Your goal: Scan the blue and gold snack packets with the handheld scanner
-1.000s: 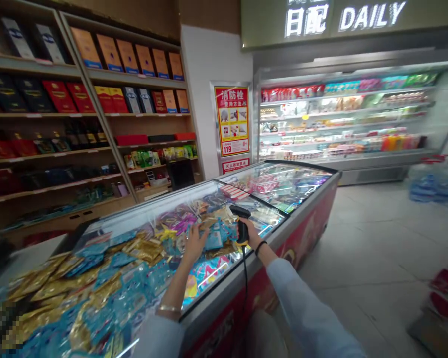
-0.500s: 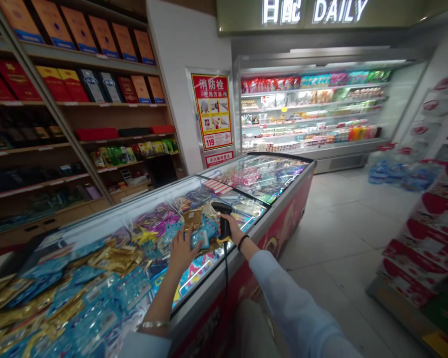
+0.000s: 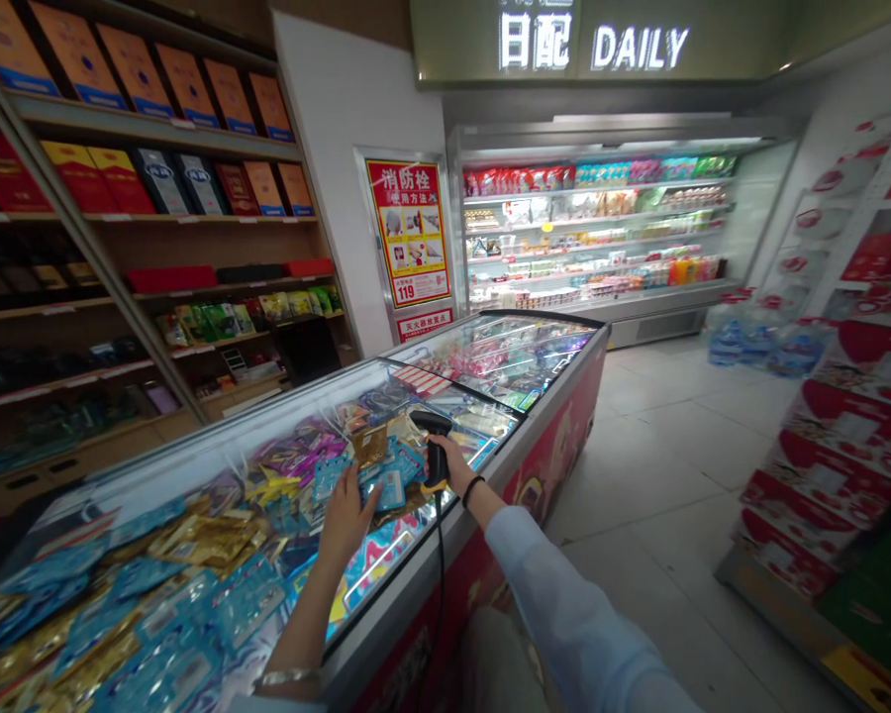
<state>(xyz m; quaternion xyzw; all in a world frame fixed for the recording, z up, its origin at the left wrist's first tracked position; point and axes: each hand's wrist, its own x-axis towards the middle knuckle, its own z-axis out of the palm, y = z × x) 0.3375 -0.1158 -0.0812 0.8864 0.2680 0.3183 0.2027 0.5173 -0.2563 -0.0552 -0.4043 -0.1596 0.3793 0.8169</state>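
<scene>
Scanner (image 3: 437, 458) sits in right hand (image 3: 457, 469), fingers wrapped; left hand (image 3: 346, 517), fingers spread, should keep blue packet (image 3: 392, 489) flat.

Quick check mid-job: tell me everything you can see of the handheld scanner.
The handheld scanner is mostly black and looks like plastic, with a yellow patch at the foot of its grip. The right hand is wrapped around that grip, which stands roughly upright. The head sits on top, its front facing left in the view, above packets in the freezer. A black cord hangs from the grip's base. Whether its trigger is pressed can't be told.
</scene>
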